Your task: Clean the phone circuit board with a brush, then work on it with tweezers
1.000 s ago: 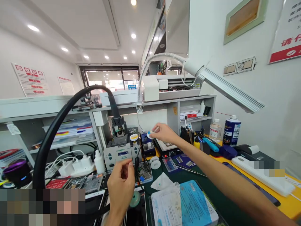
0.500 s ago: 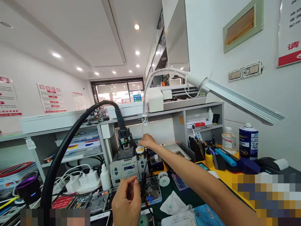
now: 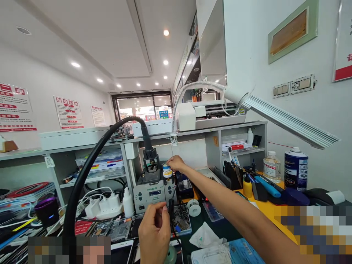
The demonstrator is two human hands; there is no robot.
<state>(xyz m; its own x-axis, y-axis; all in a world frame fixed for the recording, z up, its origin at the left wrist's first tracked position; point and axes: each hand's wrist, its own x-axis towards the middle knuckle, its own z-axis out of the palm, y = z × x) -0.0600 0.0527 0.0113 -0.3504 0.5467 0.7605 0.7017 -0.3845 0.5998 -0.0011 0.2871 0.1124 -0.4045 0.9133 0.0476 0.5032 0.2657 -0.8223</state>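
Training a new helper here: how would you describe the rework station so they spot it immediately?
Find the long white shelf behind the bench, then look below it, just beyond the left hand. The rework station is a pale grey box with a small display on its front. A thick black hose arcing from the holder on top sets it apart.

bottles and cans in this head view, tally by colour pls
white plastic bottles: 2
clear bottle: 1
yellow bottle: 1
blue can: 1
total: 5
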